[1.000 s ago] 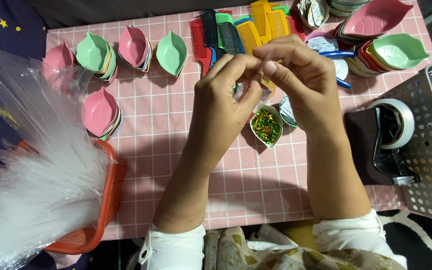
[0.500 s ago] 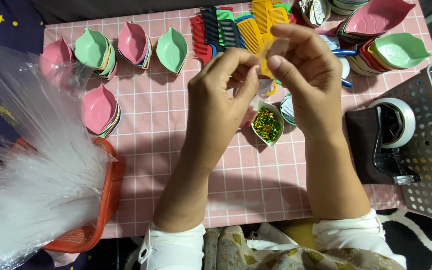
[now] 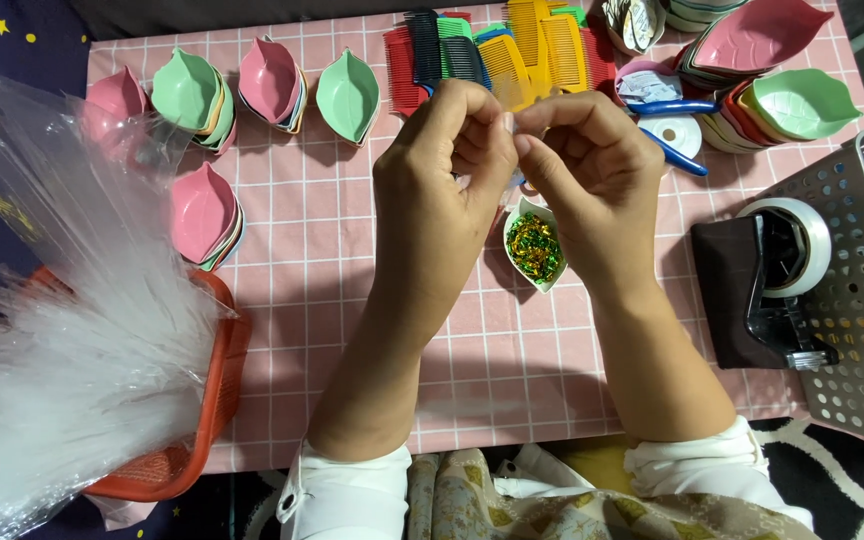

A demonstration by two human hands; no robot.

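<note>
Head view: looking down on a pink checked tablecloth (image 3: 282, 290), listed from the person's side outward.
Sleeves: 2 white cuffs at the bottom edge, forearms reaching up over the cloth.
Basket: orange basket (image 3: 220, 390) at lower left, stuffed with clear plastic bags (image 3: 62, 340) that fan out over its rim.
Tape dispenser: dark dispenser (image 3: 767, 290) with a white roll, at the right, against a grey perforated tray (image 3: 857, 340).
Small dish: white leaf-shaped dish (image 3: 534, 248) of green and gold glitter bits, on the cloth just below the hands.
Left hand (image 3: 447, 165): fingers curled, thumb and forefinger pinched together at the tips; what they pinch is too small to tell.
Right hand (image 3: 587, 160): same closed pinch, fingertips meeting the left hand's above the dish.
Bowls: pink and green leaf-shaped bowls (image 3: 347, 95) in stacks along the left and far edge; another stack (image 3: 802, 100) at far right.
Combs: red, black, green and yellow combs (image 3: 512, 45) fanned at the far edge, behind the hands.
</note>
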